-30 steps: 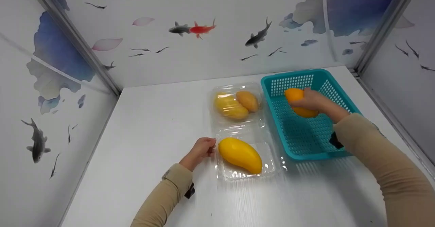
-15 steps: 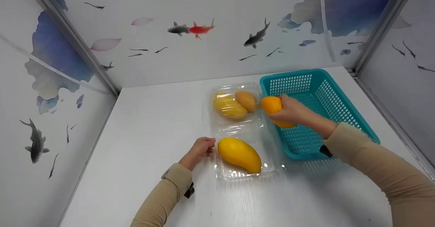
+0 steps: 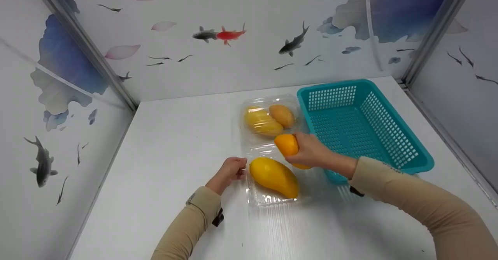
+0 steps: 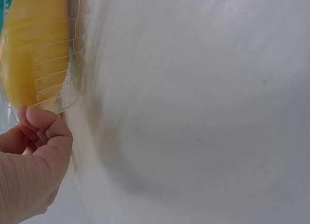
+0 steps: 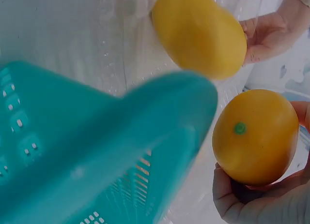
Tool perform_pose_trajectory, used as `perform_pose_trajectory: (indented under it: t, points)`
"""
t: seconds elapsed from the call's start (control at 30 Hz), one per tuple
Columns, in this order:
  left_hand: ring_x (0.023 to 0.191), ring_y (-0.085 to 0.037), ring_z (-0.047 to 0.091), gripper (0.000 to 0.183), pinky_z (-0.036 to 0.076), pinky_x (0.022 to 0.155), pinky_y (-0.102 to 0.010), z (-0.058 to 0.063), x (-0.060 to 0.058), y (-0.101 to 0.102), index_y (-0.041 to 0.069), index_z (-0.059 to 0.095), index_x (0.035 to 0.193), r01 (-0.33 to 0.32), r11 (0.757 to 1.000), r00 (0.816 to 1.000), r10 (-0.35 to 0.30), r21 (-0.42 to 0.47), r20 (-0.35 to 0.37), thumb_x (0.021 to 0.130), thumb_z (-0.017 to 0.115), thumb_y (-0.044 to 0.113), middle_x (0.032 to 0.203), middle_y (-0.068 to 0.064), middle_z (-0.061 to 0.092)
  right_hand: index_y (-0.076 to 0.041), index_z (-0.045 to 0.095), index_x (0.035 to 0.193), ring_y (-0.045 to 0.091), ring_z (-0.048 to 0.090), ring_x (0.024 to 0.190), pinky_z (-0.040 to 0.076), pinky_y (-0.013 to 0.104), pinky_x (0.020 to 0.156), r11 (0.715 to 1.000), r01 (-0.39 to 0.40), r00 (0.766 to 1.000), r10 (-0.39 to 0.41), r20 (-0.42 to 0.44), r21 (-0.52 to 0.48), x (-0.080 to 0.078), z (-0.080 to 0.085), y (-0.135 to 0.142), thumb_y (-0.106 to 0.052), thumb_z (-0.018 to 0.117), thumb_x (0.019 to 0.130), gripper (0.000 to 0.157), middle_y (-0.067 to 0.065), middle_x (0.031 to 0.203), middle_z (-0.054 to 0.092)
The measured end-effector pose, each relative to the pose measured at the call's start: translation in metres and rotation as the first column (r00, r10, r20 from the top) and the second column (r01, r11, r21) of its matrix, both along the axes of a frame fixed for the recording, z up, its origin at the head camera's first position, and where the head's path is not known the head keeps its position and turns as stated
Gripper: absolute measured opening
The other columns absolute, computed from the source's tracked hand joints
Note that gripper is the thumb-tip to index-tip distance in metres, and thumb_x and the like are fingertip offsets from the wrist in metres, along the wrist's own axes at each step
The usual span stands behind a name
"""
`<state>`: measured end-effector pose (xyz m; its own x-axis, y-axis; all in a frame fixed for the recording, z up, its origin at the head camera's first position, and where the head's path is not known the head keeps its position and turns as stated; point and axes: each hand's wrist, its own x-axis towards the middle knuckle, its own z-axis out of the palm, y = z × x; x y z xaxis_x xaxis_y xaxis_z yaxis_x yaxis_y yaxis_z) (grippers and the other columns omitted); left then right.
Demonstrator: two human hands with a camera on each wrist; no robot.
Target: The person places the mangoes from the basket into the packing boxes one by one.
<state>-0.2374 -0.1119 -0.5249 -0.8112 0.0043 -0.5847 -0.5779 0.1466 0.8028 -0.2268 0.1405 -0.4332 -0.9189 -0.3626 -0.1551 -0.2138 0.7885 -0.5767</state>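
My right hand (image 3: 311,151) grips an orange-yellow mango (image 3: 286,144) above the clear plastic container (image 3: 253,201), left of the basket's near corner. A green spot shows on the mango's end in the right wrist view. Beneath and left of it, a larger yellow mango (image 3: 274,177) lies in the container's near part. At the far part, a yellow mango (image 3: 261,120) and a smaller orange one (image 3: 282,116) show through clear plastic. With curled fingers, my left hand (image 3: 229,171) pinches the container's left edge; the left wrist view (image 4: 41,151) shows thumb and forefinger at the plastic.
A teal perforated basket (image 3: 389,125) stands to the right of the container, its rim looming close in the right wrist view. White table surface (image 3: 175,147) stretches to the left. Printed walls (image 3: 175,73) with painted fish enclose the back and sides.
The right hand has carried the mango out of the basket, leftward and nearer, to above the container. The left hand has stayed at the container's edge.
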Motion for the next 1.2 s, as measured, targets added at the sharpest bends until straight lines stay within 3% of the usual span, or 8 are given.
perform_pose_trajectory:
  t: [0.2,0.5,0.8,1.03,1.2]
  points:
    - [0.066,-0.015,0.048,0.031,0.046,0.061,-0.021,0.002,0.000,0.001,-0.002,0.050,0.115,-0.008,1.000,1.000,0.008,-0.007,0.011,0.093,0.053,0.020,0.084,-0.007,0.050,-0.002,0.040,0.122,0.023,0.047,0.083,0.043,0.033,0.071,0.996,-0.029,0.999,0.025,0.047,0.086,0.005,-0.020,-0.010,-0.034,0.069,0.075,0.064,0.008,0.092,0.051]
    - [0.067,-0.016,0.047,0.031,0.046,0.060,-0.019,0.005,-0.001,0.000,0.001,0.050,0.116,-0.012,0.999,0.999,0.013,-0.039,0.044,0.093,0.054,0.022,0.088,-0.008,0.051,0.002,0.033,0.129,0.028,0.043,0.086,0.040,0.037,0.072,0.973,-0.051,0.998,0.058,-0.025,0.225,0.013,-0.042,-0.011,-0.032,0.067,0.075,0.072,0.015,0.095,0.046]
    - [0.065,-0.015,0.047,0.029,0.045,0.058,-0.020,0.004,-0.001,0.002,0.001,0.052,0.113,-0.009,0.999,1.000,0.010,-0.035,0.026,0.093,0.054,0.021,0.084,-0.006,0.050,-0.001,0.029,0.134,0.025,0.044,0.088,0.043,0.036,0.078,0.974,-0.016,0.996,-0.004,0.089,0.228,0.010,-0.049,-0.008,-0.033,0.068,0.078,0.075,0.012,0.098,0.045]
    - [0.060,-0.014,0.044,0.027,0.043,0.055,-0.020,0.004,0.001,0.002,-0.002,0.051,0.111,-0.005,1.000,1.000,0.005,-0.008,-0.010,0.093,0.053,0.018,0.078,-0.005,0.047,0.002,0.030,0.130,0.027,0.043,0.088,0.040,0.036,0.075,0.978,-0.015,0.994,-0.007,0.104,0.208,0.009,-0.050,-0.008,-0.031,0.066,0.077,0.072,0.014,0.096,0.044]
    - [0.061,-0.014,0.044,0.027,0.044,0.056,-0.020,0.005,0.001,0.002,-0.001,0.052,0.111,-0.007,1.000,1.000,0.007,-0.020,0.001,0.093,0.053,0.019,0.079,-0.005,0.047,0.001,0.028,0.132,0.027,0.044,0.090,0.041,0.037,0.080,0.980,0.020,0.987,-0.051,0.153,0.198,0.009,-0.051,-0.010,-0.032,0.065,0.080,0.072,0.014,0.099,0.045]
